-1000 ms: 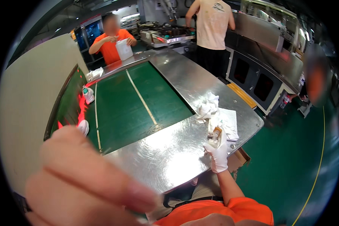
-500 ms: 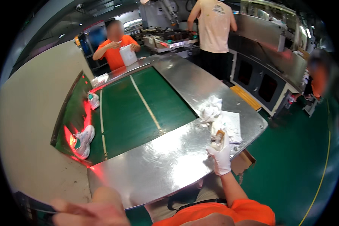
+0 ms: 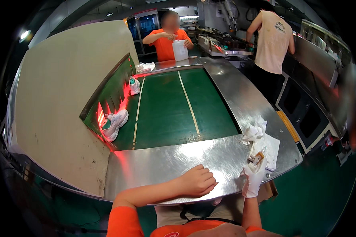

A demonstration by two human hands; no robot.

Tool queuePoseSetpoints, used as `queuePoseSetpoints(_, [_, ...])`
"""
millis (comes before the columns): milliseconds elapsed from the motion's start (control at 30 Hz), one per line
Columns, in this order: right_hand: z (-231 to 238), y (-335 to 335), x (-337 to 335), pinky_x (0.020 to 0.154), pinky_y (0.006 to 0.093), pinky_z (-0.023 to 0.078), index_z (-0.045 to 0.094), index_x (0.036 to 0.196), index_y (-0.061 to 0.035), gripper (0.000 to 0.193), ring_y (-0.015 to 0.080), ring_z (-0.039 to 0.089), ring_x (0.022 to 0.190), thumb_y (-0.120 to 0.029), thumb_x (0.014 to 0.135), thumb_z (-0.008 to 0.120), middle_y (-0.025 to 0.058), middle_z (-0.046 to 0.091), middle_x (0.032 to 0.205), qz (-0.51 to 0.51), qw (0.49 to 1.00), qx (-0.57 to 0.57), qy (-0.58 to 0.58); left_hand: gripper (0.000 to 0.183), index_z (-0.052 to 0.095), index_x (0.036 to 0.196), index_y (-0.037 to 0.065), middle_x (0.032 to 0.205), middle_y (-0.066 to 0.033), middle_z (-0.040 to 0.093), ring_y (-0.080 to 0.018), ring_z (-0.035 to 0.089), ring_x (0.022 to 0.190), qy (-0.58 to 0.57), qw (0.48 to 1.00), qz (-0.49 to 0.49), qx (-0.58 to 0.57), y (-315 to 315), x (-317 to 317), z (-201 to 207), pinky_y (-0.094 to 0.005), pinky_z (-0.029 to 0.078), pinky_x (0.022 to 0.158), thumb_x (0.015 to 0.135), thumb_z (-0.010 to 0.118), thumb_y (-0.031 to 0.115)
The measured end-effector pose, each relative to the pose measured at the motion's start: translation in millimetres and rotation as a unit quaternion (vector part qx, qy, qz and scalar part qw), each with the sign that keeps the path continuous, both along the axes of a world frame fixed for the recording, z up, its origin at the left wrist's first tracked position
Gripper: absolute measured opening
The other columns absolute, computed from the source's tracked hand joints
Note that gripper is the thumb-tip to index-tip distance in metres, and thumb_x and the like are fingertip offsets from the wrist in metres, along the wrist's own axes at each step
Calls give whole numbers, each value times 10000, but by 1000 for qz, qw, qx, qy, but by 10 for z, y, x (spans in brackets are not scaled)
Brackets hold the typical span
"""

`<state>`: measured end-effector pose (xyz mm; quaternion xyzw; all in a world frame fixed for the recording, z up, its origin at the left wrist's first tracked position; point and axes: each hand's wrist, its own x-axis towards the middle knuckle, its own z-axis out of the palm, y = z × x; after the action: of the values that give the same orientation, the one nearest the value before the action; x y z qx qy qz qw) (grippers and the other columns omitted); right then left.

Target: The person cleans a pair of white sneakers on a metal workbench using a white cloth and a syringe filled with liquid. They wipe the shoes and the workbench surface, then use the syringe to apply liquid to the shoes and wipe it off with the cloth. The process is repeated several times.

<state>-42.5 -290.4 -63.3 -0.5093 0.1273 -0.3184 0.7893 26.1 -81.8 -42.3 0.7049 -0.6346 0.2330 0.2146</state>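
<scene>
My bare left hand lies across the near strip of the metal table, fingers curled into a loose fist; nothing shows in it. My right hand, in a white glove, is closed around a small brown and whitish object whose kind I cannot make out. It rests near the table's right corner, beside white sheets and a crumpled white cloth or paper. On the green conveyor belt, a white shoe sits at the left opening under red light. A second white shoe stands farther back.
The metal table frame surrounds the belt, with a large beige machine housing on the left. Across it, a person in orange handles a white container. Another person stands at machinery. A cardboard box is below the right edge.
My left hand has come from the blurred lower left onto the metal table and now shows as a fist. My right hand still holds the small object. The view has swung left.
</scene>
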Motion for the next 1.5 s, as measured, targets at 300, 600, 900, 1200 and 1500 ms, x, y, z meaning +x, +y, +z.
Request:
queuePoseSetpoints(300, [-35,-13,-4,611,203,439,326,1436,-43,773,83,508,732,53,719,596,72,495,1199,-10,999,-31,8,246,552,725,73,658,-98,551,-310,567,668,170,984,7,50,-2,167,-405,-437,452,638,911,562,235])
queuePoseSetpoints(600, [-151,-60,20,586,224,469,290,1459,-51,859,100,553,710,101,683,623,70,499,1173,-6,1000,-6,-15,256,549,714,72,660,-108,553,-312,569,675,172,984,2,46,10,193,-419,-434,453,626,908,566,239])
queuePoseSetpoints(900, [-119,-50,36,562,201,452,282,1461,-54,860,96,542,698,111,686,617,84,485,1215,-9,1000,-2,-5,258,547,709,70,654,-115,553,-322,569,661,169,985,-3,35,1,191,-399,-448,452,607,903,564,240])
queuePoseSetpoints(1200, [-163,-90,35,574,212,449,292,1452,-56,845,97,534,717,114,690,613,92,470,1254,7,1000,-16,-12,209,578,723,65,678,-87,568,-288,569,675,151,987,9,53,5,188,-394,-406,454,609,879,595,203])
queuePoseSetpoints(1500, [-173,-88,39,574,211,449,293,1451,-41,837,99,539,717,119,692,605,81,463,1280,-1,1000,-17,-12,209,577,719,64,680,-87,568,-288,567,672,156,986,5,50,16,182,-365,-401,455,613,876,598,199])
